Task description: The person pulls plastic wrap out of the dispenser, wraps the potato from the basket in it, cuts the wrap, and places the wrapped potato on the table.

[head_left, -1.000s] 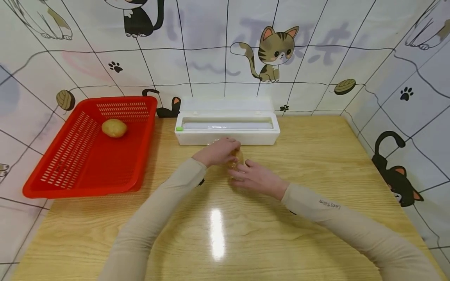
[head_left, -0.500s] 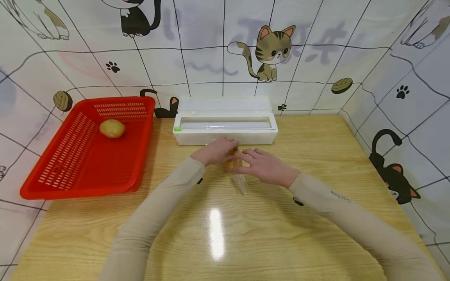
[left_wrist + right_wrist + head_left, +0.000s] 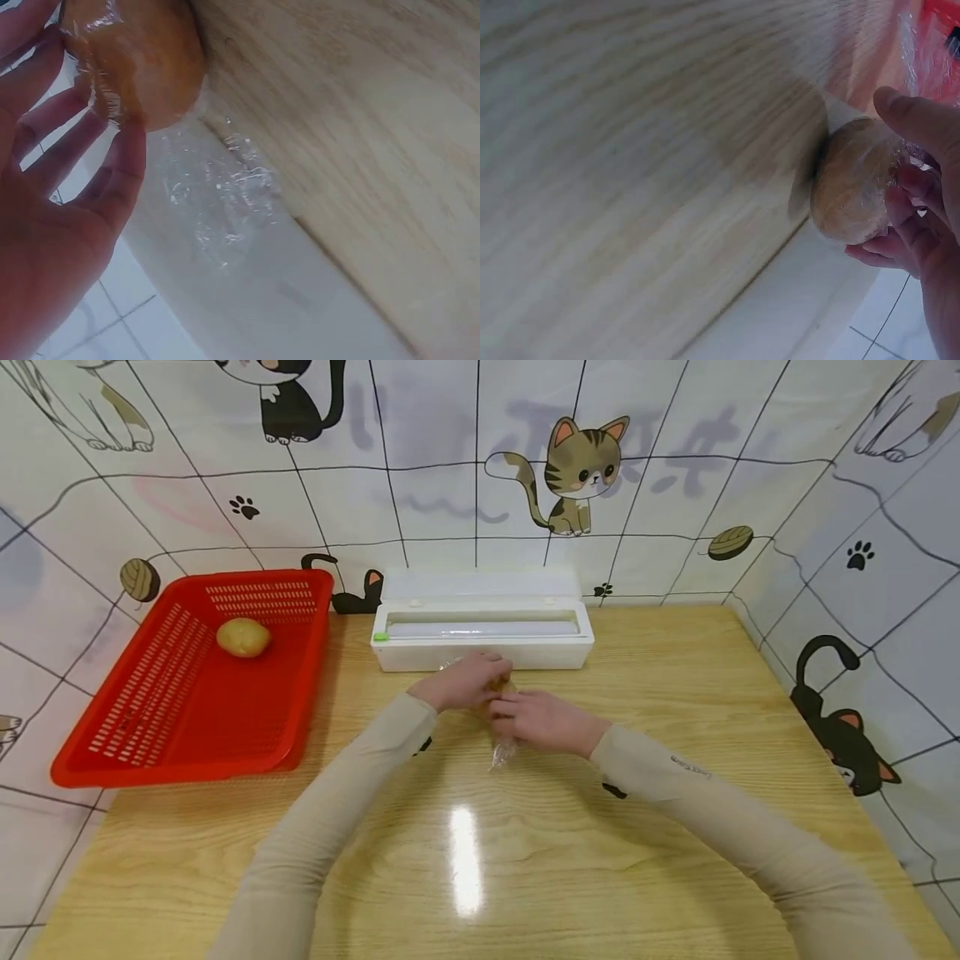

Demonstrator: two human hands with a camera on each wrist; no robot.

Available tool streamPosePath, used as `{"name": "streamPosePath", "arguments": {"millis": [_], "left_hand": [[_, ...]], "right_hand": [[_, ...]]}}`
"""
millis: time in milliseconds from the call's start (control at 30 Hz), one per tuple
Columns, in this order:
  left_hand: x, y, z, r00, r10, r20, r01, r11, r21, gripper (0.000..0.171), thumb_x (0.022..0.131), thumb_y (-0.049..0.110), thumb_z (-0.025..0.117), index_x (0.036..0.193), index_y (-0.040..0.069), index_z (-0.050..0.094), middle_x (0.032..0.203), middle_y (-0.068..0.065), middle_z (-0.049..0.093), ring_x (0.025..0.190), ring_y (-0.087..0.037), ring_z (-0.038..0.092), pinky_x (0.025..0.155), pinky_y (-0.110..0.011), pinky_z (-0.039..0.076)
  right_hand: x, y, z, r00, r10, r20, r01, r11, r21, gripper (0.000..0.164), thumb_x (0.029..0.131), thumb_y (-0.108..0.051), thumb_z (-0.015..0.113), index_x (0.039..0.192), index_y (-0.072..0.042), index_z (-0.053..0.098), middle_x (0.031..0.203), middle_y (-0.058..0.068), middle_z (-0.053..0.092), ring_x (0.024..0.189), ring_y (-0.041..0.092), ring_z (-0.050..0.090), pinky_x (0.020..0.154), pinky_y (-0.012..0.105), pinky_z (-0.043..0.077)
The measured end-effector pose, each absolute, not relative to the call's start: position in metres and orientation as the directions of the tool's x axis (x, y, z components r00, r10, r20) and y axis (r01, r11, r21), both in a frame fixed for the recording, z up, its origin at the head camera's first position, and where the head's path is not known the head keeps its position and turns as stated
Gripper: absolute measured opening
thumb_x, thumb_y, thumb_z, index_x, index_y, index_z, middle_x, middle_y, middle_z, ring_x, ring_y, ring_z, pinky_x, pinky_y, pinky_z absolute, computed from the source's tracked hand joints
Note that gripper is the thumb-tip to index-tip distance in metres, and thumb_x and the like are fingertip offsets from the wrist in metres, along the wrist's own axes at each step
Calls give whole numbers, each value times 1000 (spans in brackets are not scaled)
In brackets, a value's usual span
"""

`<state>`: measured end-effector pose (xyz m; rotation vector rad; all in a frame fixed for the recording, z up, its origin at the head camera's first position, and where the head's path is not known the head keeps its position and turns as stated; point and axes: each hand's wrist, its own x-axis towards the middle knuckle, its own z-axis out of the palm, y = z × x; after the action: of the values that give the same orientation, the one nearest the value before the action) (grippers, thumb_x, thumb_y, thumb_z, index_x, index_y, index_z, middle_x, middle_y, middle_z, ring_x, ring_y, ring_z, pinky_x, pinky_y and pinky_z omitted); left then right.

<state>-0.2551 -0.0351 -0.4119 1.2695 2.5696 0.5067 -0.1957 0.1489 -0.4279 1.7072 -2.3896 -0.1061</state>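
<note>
A potato (image 3: 154, 64) wrapped in clear cling film (image 3: 217, 187) rests on the table in front of a white film dispenser (image 3: 480, 653). My left hand (image 3: 467, 682) holds the potato from its far left side, fingers curved against the wrapped skin. From the right, my right hand (image 3: 551, 722) has bent fingers on the film at the potato's near side, and its thumb stands off the potato in the right wrist view. Loose film spreads out at both ends of the potato. In the head view, the hands hide most of the potato.
A red plastic basket (image 3: 71, 768) stands at the left with one unwrapped potato (image 3: 243, 637) inside. The dispenser's lid (image 3: 480, 582) is up, showing the roll, and a green slider (image 3: 381, 637) sits at its left end. Printed wall sheeting borders the table (image 3: 600, 868).
My right hand first drew back with its fingers spread, baring a tail of film, then came in again with fingers bent over that film. The left hand stays on the potato.
</note>
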Motion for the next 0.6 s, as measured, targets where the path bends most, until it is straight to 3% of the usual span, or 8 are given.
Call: {"name": "streamPosePath", "arguments": {"millis": [100, 233, 400, 600], "left_hand": [[-260, -42, -422, -611, 792, -8, 659, 514, 550, 21, 91, 7, 66, 110, 2, 59, 107, -8, 58, 98, -22, 52, 86, -33, 43], [-267, -48, -432, -622, 782, 47, 584, 423, 693, 17, 94, 6, 62, 110, 1, 60, 114, -10, 61, 104, -24, 55, 89, -34, 45], [-273, -48, -434, -608, 793, 45, 577, 402, 711, 16, 97, 8, 56, 111, 0, 60, 113, -11, 61, 105, -25, 56, 86, -33, 48], [-275, -49, -430, -639, 769, -35, 529, 472, 705, 24, 97, 10, 59, 118, -2, 60, 116, -11, 61, 107, -24, 55, 88, -33, 46]], "right_hand": [[-193, 152, -432, -350, -917, 190, -933, 359, 13, 26, 82, -6, 76, 107, -6, 68, 115, 6, 58, 106, 21, 57, 83, 26, 50], [-188, 157, -438, -389, -886, 252, -921, 375, -103, 31, 79, 2, 76, 108, -3, 66, 114, 9, 56, 96, 21, 59, 74, 23, 52], [-186, 163, -438, -377, -884, 277, -926, 362, -106, 32, 78, 7, 73, 107, -2, 65, 115, 11, 54, 98, 21, 59, 79, 24, 51], [-186, 166, -439, -389, -882, 266, -921, 369, -124, 28, 82, 0, 74, 108, -3, 65, 115, 10, 53, 99, 22, 59, 82, 27, 51]]}}
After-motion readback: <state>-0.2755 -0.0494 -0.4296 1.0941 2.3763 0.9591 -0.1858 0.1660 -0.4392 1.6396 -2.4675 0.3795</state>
